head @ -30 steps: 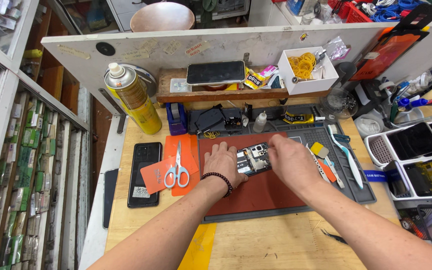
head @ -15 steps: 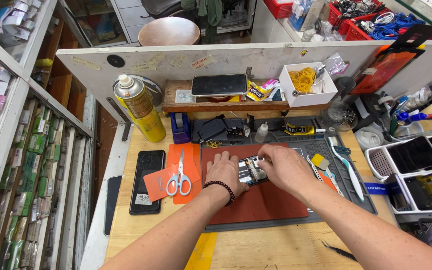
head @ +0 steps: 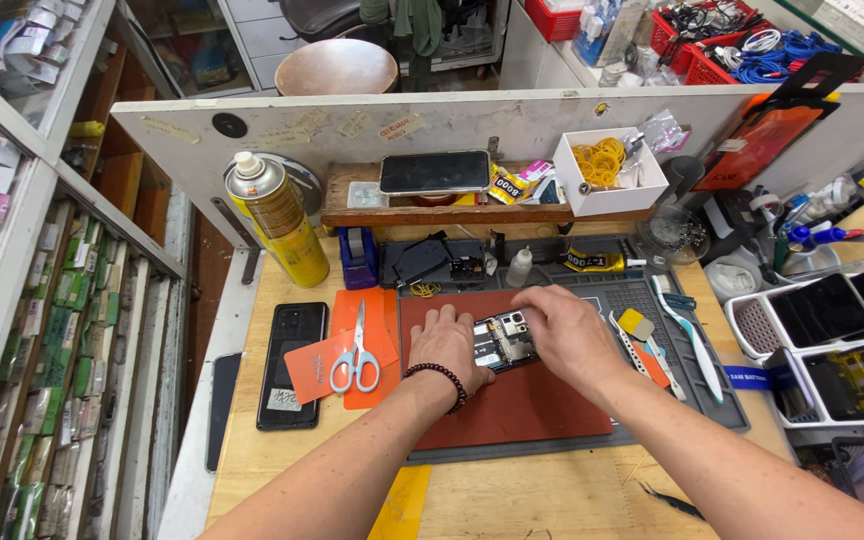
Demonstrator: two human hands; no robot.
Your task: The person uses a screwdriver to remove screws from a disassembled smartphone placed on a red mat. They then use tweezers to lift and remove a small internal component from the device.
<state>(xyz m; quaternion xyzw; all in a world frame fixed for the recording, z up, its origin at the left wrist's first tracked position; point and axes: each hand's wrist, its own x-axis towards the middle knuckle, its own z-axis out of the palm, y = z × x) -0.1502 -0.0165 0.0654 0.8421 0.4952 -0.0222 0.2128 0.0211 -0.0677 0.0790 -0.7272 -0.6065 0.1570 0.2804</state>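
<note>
So the opened phone (head: 501, 341), back cover off and boards showing, sits on the red mat (head: 522, 405) around the middle of the tabletop (head: 552, 495), a bit toward the mat's far edge. Left hand (head: 449, 348) lies flat on the phone's left end, fingers loosely spread, pinning it down rather than gripping; there's a dark bead bracelet (head: 436, 380) on that wrist. Right hand (head: 569, 335) is curled over the phone's right end with fingertips pressing on its top edge, so both hands are touching it. Can't tell if the right one pinches anything small.

Just left of the mat there's an orange sheet (head: 377, 315) with scissors (head: 356, 362) on top, and further left a black phone (head: 290, 362) face down near the left edge. Right of the hands, on the grey mat (head: 697, 395), a toothbrush (head: 690, 335) and some plastic pry picks (head: 637, 325). Toward the far edge: a yellow spray can (head: 278, 217) at the far left corner, a small wooden shelf (head: 452, 212) carrying another phone (head: 436, 171), and a white box (head: 612, 170) of yellow rubber bands. White trays (head: 752, 330) holding more phones sit along the right edge. Tweezers (head: 670, 500) lie near the front edge.
</note>
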